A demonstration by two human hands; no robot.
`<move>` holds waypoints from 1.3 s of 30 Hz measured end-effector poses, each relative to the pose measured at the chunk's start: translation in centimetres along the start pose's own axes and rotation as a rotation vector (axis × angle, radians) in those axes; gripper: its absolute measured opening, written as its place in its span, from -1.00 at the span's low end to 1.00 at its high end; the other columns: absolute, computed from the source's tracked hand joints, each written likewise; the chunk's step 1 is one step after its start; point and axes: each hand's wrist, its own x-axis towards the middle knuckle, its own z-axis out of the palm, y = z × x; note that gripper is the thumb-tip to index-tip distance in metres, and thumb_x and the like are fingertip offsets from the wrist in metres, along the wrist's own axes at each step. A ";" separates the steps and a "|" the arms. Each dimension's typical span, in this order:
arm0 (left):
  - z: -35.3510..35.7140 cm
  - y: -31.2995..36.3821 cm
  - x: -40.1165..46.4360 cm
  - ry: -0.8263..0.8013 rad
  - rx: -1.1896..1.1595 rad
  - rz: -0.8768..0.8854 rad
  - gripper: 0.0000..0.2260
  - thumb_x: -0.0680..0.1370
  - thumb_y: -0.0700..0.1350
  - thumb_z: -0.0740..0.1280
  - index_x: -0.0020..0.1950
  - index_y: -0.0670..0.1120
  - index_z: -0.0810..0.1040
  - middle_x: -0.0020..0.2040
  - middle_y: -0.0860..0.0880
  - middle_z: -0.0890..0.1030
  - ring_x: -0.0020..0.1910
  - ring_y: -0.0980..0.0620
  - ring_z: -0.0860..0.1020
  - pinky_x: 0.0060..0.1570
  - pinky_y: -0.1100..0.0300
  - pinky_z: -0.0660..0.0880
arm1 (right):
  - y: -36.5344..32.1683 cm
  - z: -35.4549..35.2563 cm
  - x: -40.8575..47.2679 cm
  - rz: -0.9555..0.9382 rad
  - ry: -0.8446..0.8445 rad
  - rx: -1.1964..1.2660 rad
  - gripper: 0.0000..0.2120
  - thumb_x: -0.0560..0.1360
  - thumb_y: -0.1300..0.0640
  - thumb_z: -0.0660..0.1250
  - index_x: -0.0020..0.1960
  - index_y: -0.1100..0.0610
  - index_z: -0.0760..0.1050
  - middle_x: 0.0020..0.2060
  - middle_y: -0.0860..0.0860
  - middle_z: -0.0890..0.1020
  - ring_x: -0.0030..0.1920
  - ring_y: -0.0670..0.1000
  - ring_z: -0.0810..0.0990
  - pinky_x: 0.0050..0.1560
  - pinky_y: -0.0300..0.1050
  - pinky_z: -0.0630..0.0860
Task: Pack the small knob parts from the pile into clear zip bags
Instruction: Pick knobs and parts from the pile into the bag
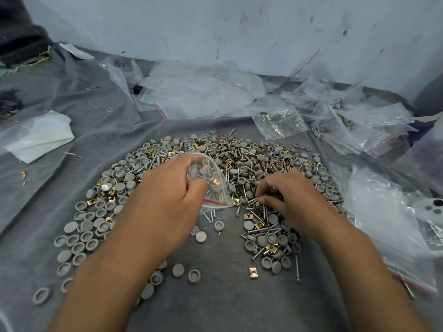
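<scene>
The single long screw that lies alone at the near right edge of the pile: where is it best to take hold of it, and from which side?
Pinch the long screw at mid-shaft from above, fingertips on its left and right sides. It lies flat on the grey cloth, near upright in the picture, head end nearest the person, with bare cloth on both sides. A grey cap sits just left, so probably keep the pinch narrow.

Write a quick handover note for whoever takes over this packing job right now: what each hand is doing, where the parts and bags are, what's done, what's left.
Left hand: holds a clear zip bag open over the pile; a few screws and parts already show inside.
Right hand: pinching screws from the pile, beside the bag mouth.
Pile: grey caps, screws and brass clips mixed on the grey cloth, in an arc around both hands.
Empty bags lie behind the pile; filled bags are heaped at right.
Done: some bags packed, this one begun.
Left: finish and seal this bag; most of the pile remains.
</scene>
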 end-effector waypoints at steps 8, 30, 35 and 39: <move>0.1 0.0 0.0 0.001 0.007 -0.002 -0.59 0.55 0.00 0.14 0.39 0.13 0.49 -0.37 0.17 0.35 -0.35 0.36 0.43 -0.36 0.31 0.21 | -0.3 -0.3 -0.4 -0.022 0.147 0.189 -0.85 0.59 0.01 0.34 -0.08 -0.22 0.45 -0.15 -0.26 0.53 -0.10 -0.24 0.49 -0.13 -0.33 0.37; 0.3 -0.1 0.0 0.007 -0.017 0.032 -0.57 0.57 0.06 0.09 0.42 0.13 0.47 -0.33 0.12 0.40 -0.30 0.34 0.41 -0.25 0.38 0.24 | -3.5 -1.1 -0.9 -0.109 0.549 0.428 -0.94 0.58 0.03 0.40 -0.03 -0.13 0.56 -0.20 -0.25 0.61 -0.16 -0.27 0.59 -0.19 -0.48 0.43; 0.3 0.3 0.0 -0.001 -0.022 0.028 -0.52 0.53 0.06 0.08 0.43 0.12 0.47 -0.32 0.11 0.41 -0.31 0.32 0.41 -0.28 0.38 0.21 | -1.6 0.4 -0.3 0.125 0.255 0.149 -0.98 0.56 -0.03 0.42 -0.03 -0.15 0.62 -0.15 -0.24 0.64 -0.20 -0.23 0.58 -0.15 -0.14 0.59; 0.2 0.0 0.0 0.018 -0.032 0.018 -0.58 0.58 0.06 0.11 0.41 0.12 0.48 -0.23 0.04 0.52 -0.35 0.32 0.41 -0.30 0.36 0.22 | -2.0 0.9 -0.1 0.138 0.172 -0.086 -0.89 0.58 -0.01 0.41 0.08 -0.19 0.59 -0.04 -0.20 0.65 -0.05 -0.10 0.58 -0.14 -0.09 0.56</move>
